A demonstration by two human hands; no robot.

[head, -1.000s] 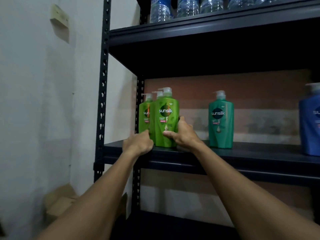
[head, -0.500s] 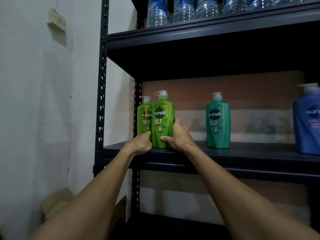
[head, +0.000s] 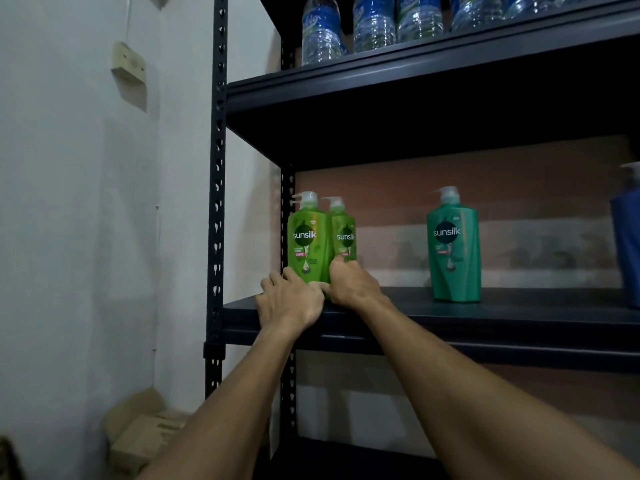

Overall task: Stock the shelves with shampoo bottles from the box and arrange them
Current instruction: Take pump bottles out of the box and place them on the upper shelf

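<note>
The front light-green Sunsilk bottle (head: 306, 237) stands upright at the far left end of the middle shelf (head: 502, 308), near its front edge, label facing you. Both your hands are at its base. Your left hand (head: 291, 303) has its fingers curled vs the lwr left side, wrist over the shelf lip. Your right hand (head: 349, 284) grips the lwr right side, thumb pointing in toward the left hand so the two nearly meet in front of the bottle.

The second light-green Sunsilk bottle (head: 344, 233) sits just behind and to the right, touching or almost touching the front one. Your right fingertips reach up btwn the two bottles, and they prob. rest on the second one too, but the overlap hides that.

Further right, well apart, the teal Sunsilk bottle (head: 453, 244) stands alone mid-shelf. A blue bottle (head: 627, 244) is cut off at the right edge.

Water bottles (head: 322, 29) line the top shelf (head: 415, 69). Left of the rack's upright post (head: 218, 168), a cardboard box (head: 145, 434) lies on the floor by the wall (head: 69, 237).
</note>
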